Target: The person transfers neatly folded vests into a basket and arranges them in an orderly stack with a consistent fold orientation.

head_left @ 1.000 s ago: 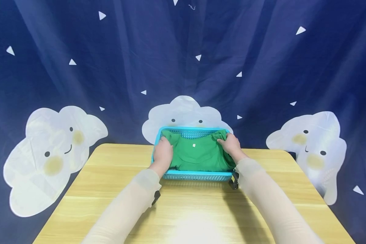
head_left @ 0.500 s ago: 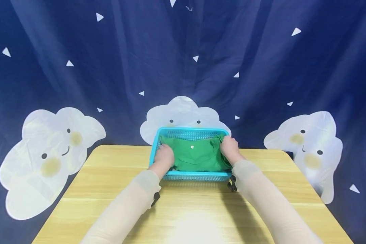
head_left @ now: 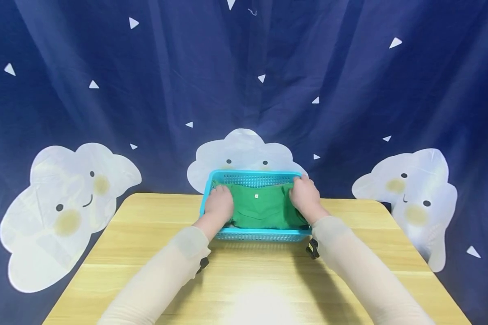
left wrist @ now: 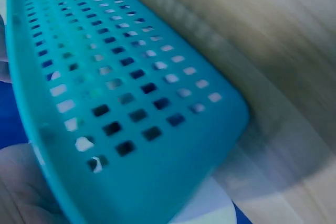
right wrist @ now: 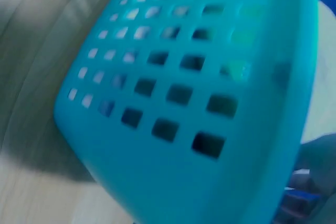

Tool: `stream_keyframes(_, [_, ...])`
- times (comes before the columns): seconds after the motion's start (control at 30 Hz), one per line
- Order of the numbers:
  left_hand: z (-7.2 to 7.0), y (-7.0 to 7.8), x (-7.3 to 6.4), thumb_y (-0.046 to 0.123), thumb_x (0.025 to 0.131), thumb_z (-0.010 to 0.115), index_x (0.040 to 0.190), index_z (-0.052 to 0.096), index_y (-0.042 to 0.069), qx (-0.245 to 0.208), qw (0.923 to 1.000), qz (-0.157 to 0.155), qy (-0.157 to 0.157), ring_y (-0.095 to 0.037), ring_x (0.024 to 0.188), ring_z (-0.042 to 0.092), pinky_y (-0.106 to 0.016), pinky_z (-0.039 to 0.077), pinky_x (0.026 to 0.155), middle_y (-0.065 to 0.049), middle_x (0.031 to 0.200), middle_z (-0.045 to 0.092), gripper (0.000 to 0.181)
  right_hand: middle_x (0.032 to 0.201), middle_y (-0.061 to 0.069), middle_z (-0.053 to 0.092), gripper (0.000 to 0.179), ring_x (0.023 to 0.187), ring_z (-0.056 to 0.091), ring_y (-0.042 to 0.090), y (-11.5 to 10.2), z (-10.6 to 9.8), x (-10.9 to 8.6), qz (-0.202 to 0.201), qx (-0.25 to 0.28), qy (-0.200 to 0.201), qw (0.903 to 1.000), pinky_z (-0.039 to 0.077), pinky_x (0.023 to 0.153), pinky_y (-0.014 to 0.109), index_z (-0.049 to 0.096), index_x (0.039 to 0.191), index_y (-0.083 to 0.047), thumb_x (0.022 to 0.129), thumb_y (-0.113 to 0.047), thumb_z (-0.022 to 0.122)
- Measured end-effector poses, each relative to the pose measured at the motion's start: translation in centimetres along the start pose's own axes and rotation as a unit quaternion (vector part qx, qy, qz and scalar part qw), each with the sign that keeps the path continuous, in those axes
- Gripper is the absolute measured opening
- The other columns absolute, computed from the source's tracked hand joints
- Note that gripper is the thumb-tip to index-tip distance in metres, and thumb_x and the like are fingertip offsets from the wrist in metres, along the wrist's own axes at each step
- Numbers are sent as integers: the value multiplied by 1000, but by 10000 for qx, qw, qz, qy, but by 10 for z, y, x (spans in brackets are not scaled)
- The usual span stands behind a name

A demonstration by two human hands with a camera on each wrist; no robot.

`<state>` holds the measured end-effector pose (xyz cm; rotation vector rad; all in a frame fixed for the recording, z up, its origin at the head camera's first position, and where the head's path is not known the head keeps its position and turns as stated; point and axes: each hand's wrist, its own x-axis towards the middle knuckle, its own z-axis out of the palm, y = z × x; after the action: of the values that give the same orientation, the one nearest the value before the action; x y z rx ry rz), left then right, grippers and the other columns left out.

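A green shirt (head_left: 260,212) with a small white label lies spread inside a turquoise plastic basket (head_left: 264,232) at the table's far side. My left hand (head_left: 218,203) reaches into the basket's left end, its fingers curled down into the cloth. At the opposite end, my right hand (head_left: 305,195) grips the shirt's right side, where the fabric is bunched up. The wrist views show the perforated basket wall (left wrist: 157,184) from outside, with part of the left hand (left wrist: 21,184) and of the right hand (right wrist: 317,182) beyond the rim. Both sets of fingertips are mostly hidden.
The wooden table (head_left: 154,253) extends in front of the basket and to both sides. Close behind it hangs a dark blue curtain (head_left: 244,90) with white clouds and triangles. Black straps (head_left: 312,248) show at the wrists under pale sleeves.
The shirt's upper part has dropped lower into the basket, both hands going down with it. Since half a second ago, the right hand has risen slightly and the left has shifted a little inward.
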<state>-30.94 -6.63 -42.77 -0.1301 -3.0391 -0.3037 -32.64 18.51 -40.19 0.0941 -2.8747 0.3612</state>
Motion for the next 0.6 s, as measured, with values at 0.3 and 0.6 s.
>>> stream_keyframes(0.3, [8,20,-9,34,107,43,152,29,-6,-101,9912,876,-984,-40,148,23,-45,20,122,-24,159,29,62,152,25,40,61,143,32,44,-22,20,-20,-1182,-817,-1136,9831,24,119,55,47,145,1,98,-35,64])
stream_keyframes(0.6, [10,9,-10,44,107,37,159,8,-2,-214,9785,120,-2049,-36,153,-2,-43,5,124,-21,166,-1,75,165,22,9,79,151,4,43,-8,37,-24,-300,-624,-2077,9757,9,121,59,23,159,-5,102,-53,49])
